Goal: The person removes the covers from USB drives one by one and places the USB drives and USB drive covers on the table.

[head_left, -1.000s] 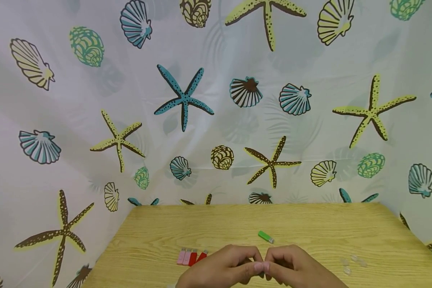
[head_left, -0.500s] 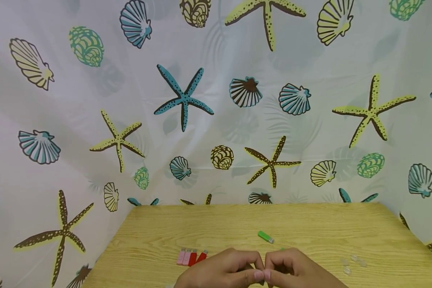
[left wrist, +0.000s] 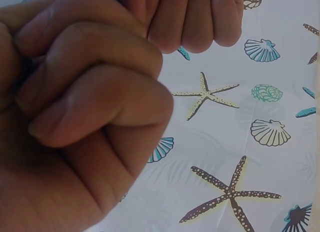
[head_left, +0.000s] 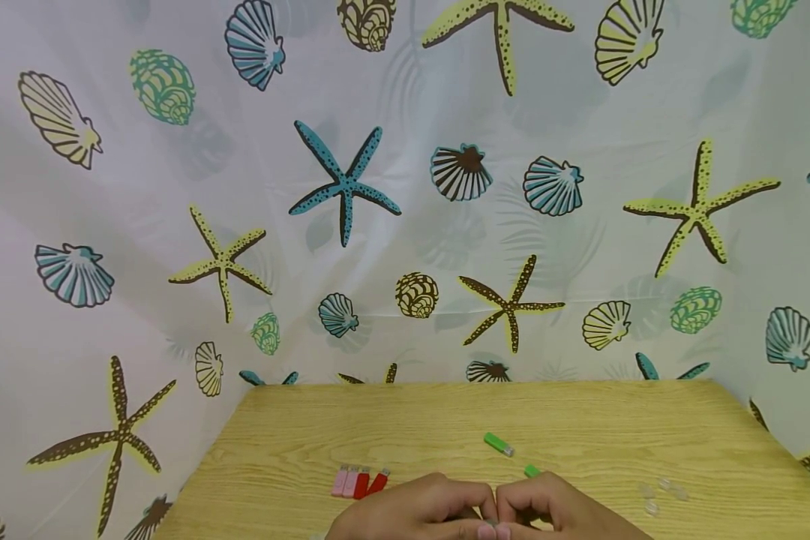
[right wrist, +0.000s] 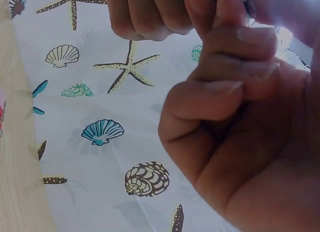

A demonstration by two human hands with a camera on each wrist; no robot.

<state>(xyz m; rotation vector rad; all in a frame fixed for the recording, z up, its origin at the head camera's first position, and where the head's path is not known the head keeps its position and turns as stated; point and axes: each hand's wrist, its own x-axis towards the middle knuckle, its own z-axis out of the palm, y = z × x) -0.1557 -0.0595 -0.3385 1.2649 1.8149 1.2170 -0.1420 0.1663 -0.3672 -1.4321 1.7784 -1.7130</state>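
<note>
Pinching small dark item [head_left: 489, 520], unidentifiable, between curled fingers of left hand [head_left: 415, 514] and right hand [head_left: 556, 514], thumbs touching, low over table [head_left: 614, 420] near edge. Risk: slip drops item beside green USB stick [head_left: 498, 444].

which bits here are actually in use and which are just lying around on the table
In use:
left hand and right hand, fingertips together, pinching a small dark item, mostly hidden

Lying about:
green capped stick
small green piece
row of pink and red sticks
clear plastic caps
wooden table
</note>
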